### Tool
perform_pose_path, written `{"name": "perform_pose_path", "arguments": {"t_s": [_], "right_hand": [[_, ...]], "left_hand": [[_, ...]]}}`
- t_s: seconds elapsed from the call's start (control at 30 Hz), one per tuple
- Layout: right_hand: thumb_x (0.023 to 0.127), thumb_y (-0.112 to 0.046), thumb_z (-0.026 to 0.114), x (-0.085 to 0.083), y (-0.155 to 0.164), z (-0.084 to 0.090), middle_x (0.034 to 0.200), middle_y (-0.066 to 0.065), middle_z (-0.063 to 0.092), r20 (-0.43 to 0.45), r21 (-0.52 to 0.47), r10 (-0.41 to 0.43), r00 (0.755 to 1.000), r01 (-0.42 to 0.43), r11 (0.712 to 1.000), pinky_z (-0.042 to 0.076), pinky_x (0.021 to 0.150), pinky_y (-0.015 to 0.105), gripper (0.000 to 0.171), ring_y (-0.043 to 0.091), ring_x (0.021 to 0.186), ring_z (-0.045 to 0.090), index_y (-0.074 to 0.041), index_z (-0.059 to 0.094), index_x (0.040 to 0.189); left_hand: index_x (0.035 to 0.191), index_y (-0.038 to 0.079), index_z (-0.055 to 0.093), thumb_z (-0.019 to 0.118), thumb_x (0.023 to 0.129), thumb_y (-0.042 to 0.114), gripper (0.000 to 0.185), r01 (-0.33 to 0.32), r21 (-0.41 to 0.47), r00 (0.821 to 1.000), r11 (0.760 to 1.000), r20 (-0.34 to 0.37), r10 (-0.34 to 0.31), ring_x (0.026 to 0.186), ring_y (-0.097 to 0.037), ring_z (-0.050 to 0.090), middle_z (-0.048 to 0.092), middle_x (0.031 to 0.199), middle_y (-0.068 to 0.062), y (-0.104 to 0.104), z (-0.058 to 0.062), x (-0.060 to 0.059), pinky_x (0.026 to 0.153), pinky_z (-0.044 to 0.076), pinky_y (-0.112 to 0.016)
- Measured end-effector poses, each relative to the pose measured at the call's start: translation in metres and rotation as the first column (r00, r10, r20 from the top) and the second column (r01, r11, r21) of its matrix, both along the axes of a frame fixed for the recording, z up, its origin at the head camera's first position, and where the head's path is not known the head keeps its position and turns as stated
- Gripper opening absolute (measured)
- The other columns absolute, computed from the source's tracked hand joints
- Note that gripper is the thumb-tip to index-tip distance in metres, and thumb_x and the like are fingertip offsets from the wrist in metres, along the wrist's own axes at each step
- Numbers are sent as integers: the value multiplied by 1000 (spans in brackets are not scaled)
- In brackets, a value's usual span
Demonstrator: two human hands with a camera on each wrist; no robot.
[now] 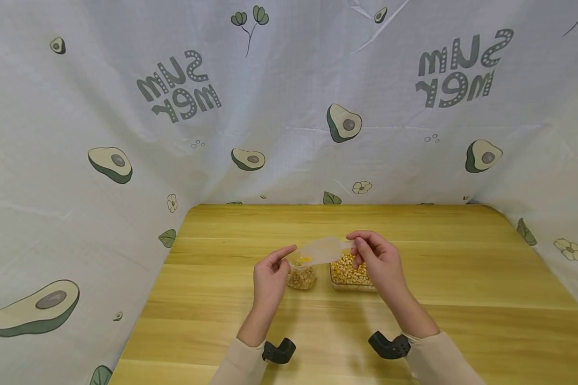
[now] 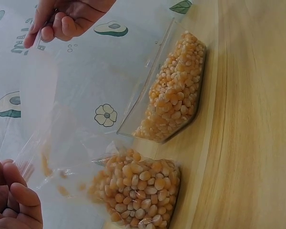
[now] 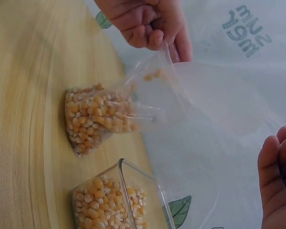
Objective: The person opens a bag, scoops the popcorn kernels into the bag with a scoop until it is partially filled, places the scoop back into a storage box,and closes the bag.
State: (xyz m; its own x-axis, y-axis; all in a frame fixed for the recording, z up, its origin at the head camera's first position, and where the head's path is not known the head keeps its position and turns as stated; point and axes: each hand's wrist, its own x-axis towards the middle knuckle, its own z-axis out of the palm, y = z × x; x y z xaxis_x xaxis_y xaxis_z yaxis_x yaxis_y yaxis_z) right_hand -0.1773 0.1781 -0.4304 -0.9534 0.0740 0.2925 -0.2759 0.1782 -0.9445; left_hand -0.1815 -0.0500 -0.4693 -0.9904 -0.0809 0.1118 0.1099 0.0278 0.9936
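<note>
Our left hand [image 1: 268, 278] and right hand [image 1: 379, 260] each pinch one side of the mouth of a clear plastic bag [image 1: 313, 262], at centre frame. Its yellow corn kernels [image 2: 138, 188] rest low on the pale wooden table [image 1: 462, 278], just left of a clear kernel-filled container [image 1: 349, 272]. We should keep the mouth up and level.

A light wooden table [image 1: 414, 256] is seen, bordered behind and at both sides by a white cloth printed with avocados. On it, near the middle, a clear bag [image 1: 302, 277] of corn kernels is rested, and just beside it a clear container [image 1: 349, 271] filled with kernels is set
</note>
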Motion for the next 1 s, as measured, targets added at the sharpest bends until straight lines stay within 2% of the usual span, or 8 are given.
{"name": "perform_pose_path", "arguments": {"t_s": [0.13,0.3,0.37,0.47,0.67,0.87,1.0], "right_hand": [[103,-12,52,-1,-1,-1,74,2,60,-51,-5,12,999,-12,1000,53,52,30,23,16,56,53,5,67,106],[103,-8,50,0,-1,-3,75,12,58,-110,-24,40,993,-43,999,51,51,28,23,20,56,51,9,66,106],[104,-8,50,0,-1,-3,75,10,58,-114,-23,40,993,-43,999,51,51,28,24,20,56,51,10,65,106],[104,-9,49,1,0,-3,75,4,59,-100,-6,26,995,-27,1000,52,52,29,24,21,56,52,9,66,107],[104,-10,50,2,3,-6,78,12,60,-64,-1,-2,998,2,1000,55,55,30,24,20,58,56,6,67,108],[104,-14,51,6,10,-13,81,4,67,-1,-63,-3,1000,2,998,58,59,29,29,12,62,62,10,63,115],[104,-17,52,9,19,-18,82,1,70,40,-125,-34,999,39,991,58,60,27,30,12,65,64,8,61,116]], "left_hand": [[114,9,76,51,95,-2,33,-2,5,1000,1000,-1,2,43,-4,27,62,84,-30,0,0,0,41,24,-16],[113,10,77,51,96,0,32,-9,7,1000,1000,14,9,44,-4,29,63,83,-31,0,0,-1,42,24,-16],[112,11,77,51,96,0,32,-6,9,1000,1000,20,6,44,-5,29,63,83,-33,0,0,-1,42,24,-16],[111,12,77,51,96,-1,33,-8,9,1000,1000,25,8,44,-5,29,62,80,-30,0,0,-2,42,23,-16],[111,9,77,51,95,-3,33,-12,1,1000,1000,11,12,45,-4,30,62,78,-28,1,-1,-2,42,24,-16],[110,16,78,53,95,0,34,-16,6,999,1000,29,16,45,-5,30,65,84,-28,1,0,-1,42,25,-16],[111,13,78,52,94,0,33,-14,6,999,1000,33,14,44,-5,29,65,85,-28,1,1,-1,42,24,-16]]}}
